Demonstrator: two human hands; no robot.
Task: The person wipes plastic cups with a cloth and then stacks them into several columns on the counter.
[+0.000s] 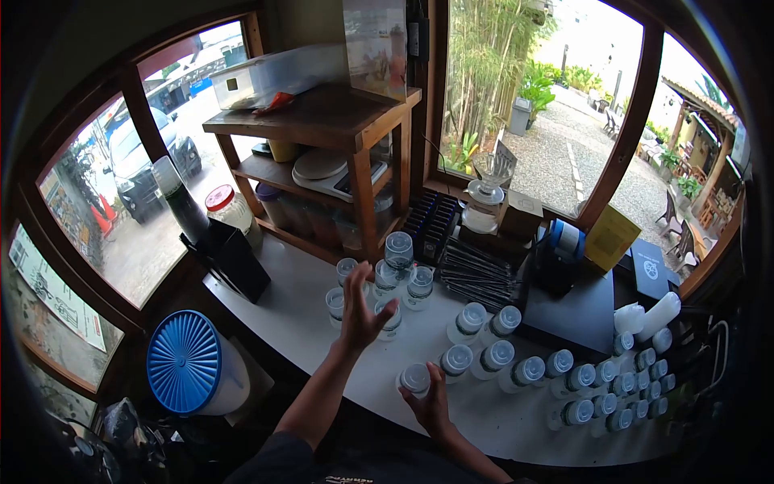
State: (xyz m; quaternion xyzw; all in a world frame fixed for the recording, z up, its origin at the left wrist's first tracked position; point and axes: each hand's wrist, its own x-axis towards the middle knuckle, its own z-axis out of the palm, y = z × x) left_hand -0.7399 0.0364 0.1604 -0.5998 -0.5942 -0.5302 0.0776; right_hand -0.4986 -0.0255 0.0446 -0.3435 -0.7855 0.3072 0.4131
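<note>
My right hand (432,405) is wrapped round a small clear glass (414,377) near the front edge of the white counter (302,331). The glass appears to stand upside down, base up. My left hand (361,313) is raised with its fingers spread and holds nothing. Just beyond it is a cluster of similar clear glasses, one of them (399,248) stacked on top of the others. The left hand partly hides this cluster. To the right of my right hand, several more glasses (496,355) stand in loose rows along the counter.
A wooden shelf unit (355,137) stands at the back of the counter. Left of it are a black holder (230,262) and a red-lidded jar (230,206). Dark utensils (481,270) and a black cash drawer (568,310) lie behind the right glasses. A blue-lidded bucket (185,363) sits below left.
</note>
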